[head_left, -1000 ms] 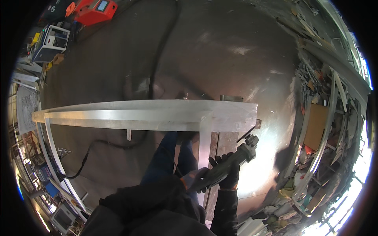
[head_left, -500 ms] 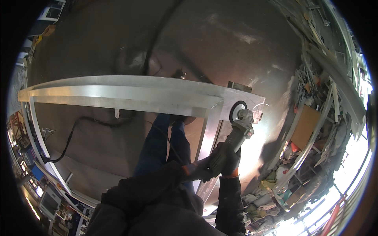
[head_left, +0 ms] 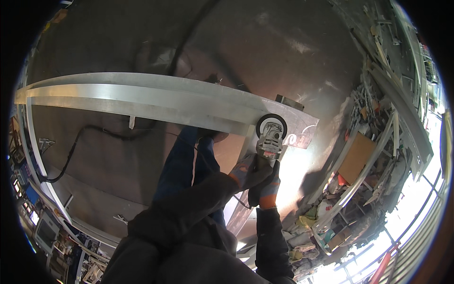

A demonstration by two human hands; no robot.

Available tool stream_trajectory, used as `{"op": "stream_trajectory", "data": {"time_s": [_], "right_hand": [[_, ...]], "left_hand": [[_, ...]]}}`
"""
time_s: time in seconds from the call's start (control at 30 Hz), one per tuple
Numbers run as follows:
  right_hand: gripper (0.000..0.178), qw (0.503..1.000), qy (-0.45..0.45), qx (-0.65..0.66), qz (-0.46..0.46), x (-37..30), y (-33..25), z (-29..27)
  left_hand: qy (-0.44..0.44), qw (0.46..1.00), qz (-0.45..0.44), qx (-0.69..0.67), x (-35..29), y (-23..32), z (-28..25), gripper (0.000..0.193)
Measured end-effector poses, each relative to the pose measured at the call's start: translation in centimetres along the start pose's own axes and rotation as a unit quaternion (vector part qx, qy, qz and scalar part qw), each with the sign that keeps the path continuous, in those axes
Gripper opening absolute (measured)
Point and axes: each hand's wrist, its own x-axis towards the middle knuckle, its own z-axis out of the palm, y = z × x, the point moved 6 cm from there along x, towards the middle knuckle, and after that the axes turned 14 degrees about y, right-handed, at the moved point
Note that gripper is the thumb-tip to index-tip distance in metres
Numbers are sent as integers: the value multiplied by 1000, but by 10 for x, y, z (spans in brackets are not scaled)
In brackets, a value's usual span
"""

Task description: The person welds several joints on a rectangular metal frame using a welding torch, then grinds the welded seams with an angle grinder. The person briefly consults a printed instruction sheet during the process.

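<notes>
An angle grinder (head_left: 271,142) with a grey head and a black-rimmed disc (head_left: 258,124) is over the right corner of a welded metal frame (head_left: 142,102). Whether the disc touches the metal cannot be made out. Both my hands wear dark gloves with orange cuffs. My left hand (head_left: 249,171) is closed round the grinder's body just behind the head. Behind it, my right hand (head_left: 268,187) grips the body too, its fingers partly hidden. Pale curved marks (head_left: 302,135) show on the corner plate, right of the disc.
A dark block (head_left: 289,102) lies against the frame's far edge. A black cable (head_left: 78,144) runs across the floor inside the frame, near my legs (head_left: 177,165). Scrap metal, a cardboard piece (head_left: 358,157) and rags (head_left: 307,227) are heaped on the right.
The grinder has swung left and come more upright in view, its disc now seen flatter. It uncovers the curved marks. My left hand has moved forward toward the grinder's head.
</notes>
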Motion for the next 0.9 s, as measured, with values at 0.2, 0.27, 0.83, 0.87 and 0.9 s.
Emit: {"op": "stream_trajectory", "data": {"time_s": [0.2, 0.27, 0.83, 0.87, 0.9], "right_hand": [[64, 1000, 18, 6, -14, 1, -4, 0], [63, 999, 32, 14, -4, 0, -1, 1], [62, 1000, 4, -25, -4, -6, -17, -1], [61, 1000, 11, -16, 8, -7, -15, -1], [61, 1000, 20, -12, 16, -6, -12, -1]], "left_hand": [[76, 953, 185, 226, -12, 23, 4, 39], [89, 920, 186, 334, -12, 25, 2, 39], [38, 944, 131, 300, -26, 35, 7, 36], [46, 937, 144, 314, -27, 36, 7, 37], [46, 927, 182, 324, -29, 39, 8, 38]]}}
